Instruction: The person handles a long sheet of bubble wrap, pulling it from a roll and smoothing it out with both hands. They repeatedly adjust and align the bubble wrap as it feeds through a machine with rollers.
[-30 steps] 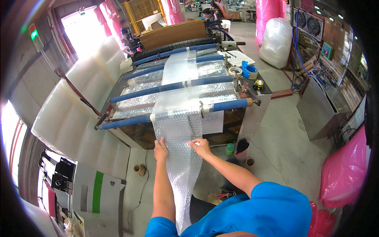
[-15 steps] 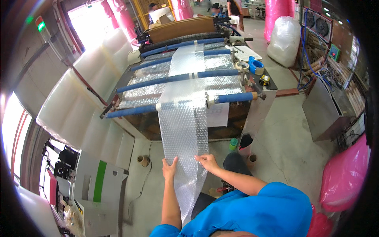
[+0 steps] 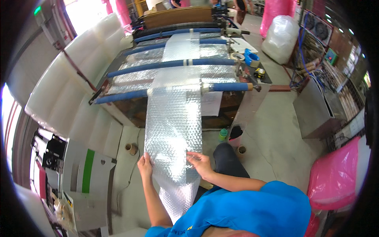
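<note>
A long strip of clear bubble wrap [image 3: 171, 118] hangs from the front blue roller [image 3: 122, 97] of a machine and slopes down toward my body. My left hand [image 3: 145, 166] pinches its left edge between thumb and fingers. On the right edge, my right hand [image 3: 200, 163] grips the wrap, its fingertips lying over the upper face and the thumb partly hidden. Between my hands the strip is spread fairly flat, with a lengthwise line right of its middle. Below them it bends and narrows toward my lap.
Silvery bubble sheet [image 3: 215, 73] lies beneath the machine's rollers. Tape rolls [image 3: 252, 59] and a tape measure [image 3: 259, 73] rest at its right corner. A green bottle [image 3: 223, 134] and cardboard tubes [image 3: 130, 149] stand on the floor. Pink wrapped bundles [image 3: 333, 173] are at right.
My hands have moved farther apart, and the strip between them looks wider and flatter. The whole view has shifted slightly, with the machine now higher and farther left.
</note>
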Demonstrator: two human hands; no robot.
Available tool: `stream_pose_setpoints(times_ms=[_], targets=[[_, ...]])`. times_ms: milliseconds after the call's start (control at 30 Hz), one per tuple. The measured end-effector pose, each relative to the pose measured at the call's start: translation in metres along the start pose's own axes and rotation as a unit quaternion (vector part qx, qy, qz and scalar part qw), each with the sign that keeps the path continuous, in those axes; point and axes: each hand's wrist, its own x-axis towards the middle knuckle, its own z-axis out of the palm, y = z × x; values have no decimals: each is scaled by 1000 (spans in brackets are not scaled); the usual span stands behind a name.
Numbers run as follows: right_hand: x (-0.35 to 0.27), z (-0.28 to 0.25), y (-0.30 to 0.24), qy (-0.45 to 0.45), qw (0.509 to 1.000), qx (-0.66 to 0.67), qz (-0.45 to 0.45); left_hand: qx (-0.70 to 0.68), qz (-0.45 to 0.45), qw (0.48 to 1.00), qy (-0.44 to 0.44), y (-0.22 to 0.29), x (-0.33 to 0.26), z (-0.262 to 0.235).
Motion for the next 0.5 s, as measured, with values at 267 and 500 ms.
stream_pose_setpoints(times_ms=[267, 500], targets=[[1, 0, 1, -79, 995, -42, 45, -33, -24, 998, -43, 10, 0, 9], [19, -9, 40, -52, 981, -175, -72, -21, -5, 999, -27, -74, 25, 42]])
